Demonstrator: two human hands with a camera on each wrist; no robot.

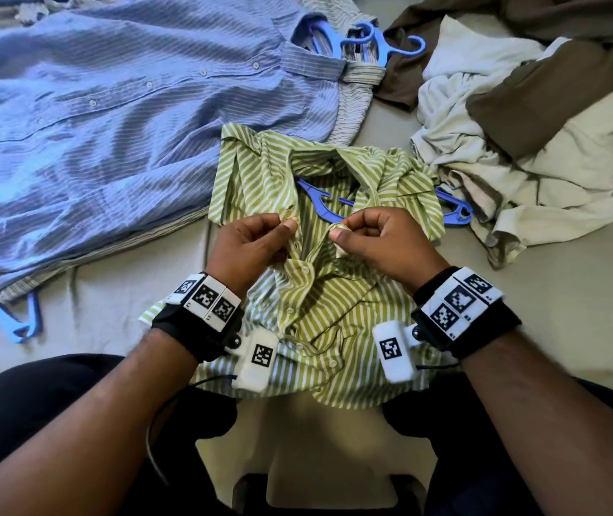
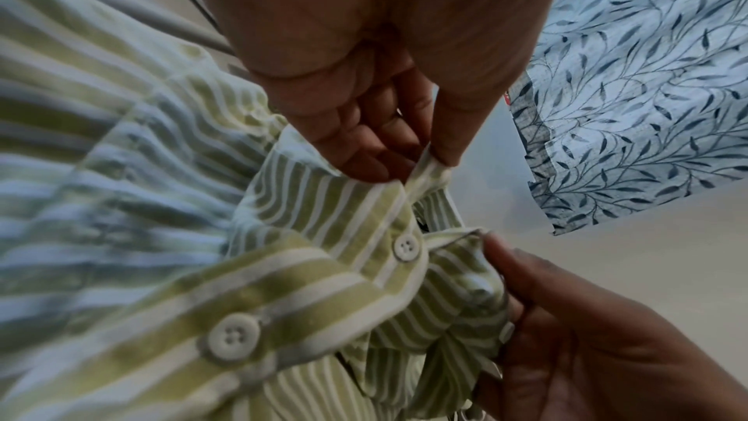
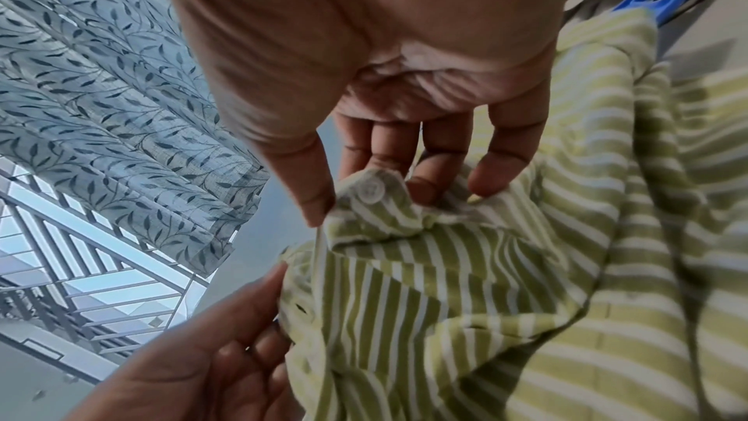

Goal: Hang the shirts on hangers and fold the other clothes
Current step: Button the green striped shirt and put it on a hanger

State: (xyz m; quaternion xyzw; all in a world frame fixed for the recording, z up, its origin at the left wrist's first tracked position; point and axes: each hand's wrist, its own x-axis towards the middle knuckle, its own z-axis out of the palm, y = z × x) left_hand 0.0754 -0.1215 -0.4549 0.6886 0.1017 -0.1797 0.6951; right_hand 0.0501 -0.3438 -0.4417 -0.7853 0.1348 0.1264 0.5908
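A green-and-white striped shirt (image 1: 319, 314) lies front-up on the bed, its lower part hanging over the near edge. A blue hanger (image 1: 318, 202) sits inside it and shows in the open neck, with one end poking out at the right (image 1: 457, 214). My left hand (image 1: 285, 222) pinches the left front edge near the collar, where thumb and finger nip the cloth (image 2: 429, 168). My right hand (image 1: 339, 230) pinches the opposite front edge at a white button (image 3: 370, 189). The two edges are held slightly apart. Lower buttons (image 2: 406, 247) look fastened.
A blue striped shirt (image 1: 130, 106) lies spread at the left over other striped shirts, with light blue hangers at the top (image 1: 372, 39) and lower left (image 1: 18, 322). White and brown clothes (image 1: 502, 143) are heaped at the right. Bare bed sheet (image 1: 558, 299) shows at right.
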